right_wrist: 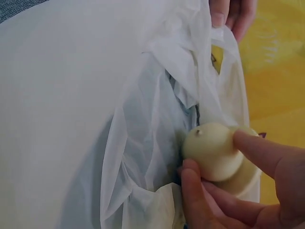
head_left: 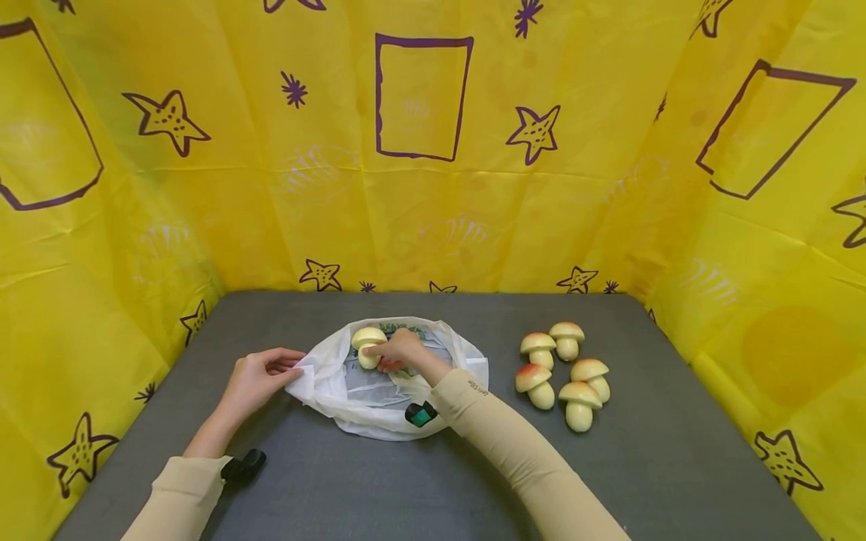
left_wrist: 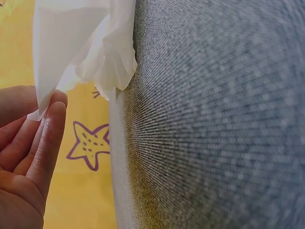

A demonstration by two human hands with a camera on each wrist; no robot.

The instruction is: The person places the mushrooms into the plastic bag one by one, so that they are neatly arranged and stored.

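Observation:
A white plastic bag (head_left: 368,424) lies spread on the table with its mouth open upward. At its left edge, my left hand (head_left: 260,377) pinches the bag's handle between thumb and fingertips; the left wrist view shows the plastic (left_wrist: 71,43) drawn taut from the fingers. Over the bag's opening, my right hand (head_left: 406,352) grips a toy mushroom (head_left: 368,338) by its pale stem. Up close in the right wrist view, thumb and fingers surround the rounded stem end (right_wrist: 212,150), and the cap is partly hidden behind it.
Several toy mushrooms with red-tinged caps, one the front mushroom (head_left: 579,406), stand grouped right of the bag. The grey table (head_left: 379,496) is enclosed at the back and sides by yellow cloth (head_left: 433,203) printed with stars and frames.

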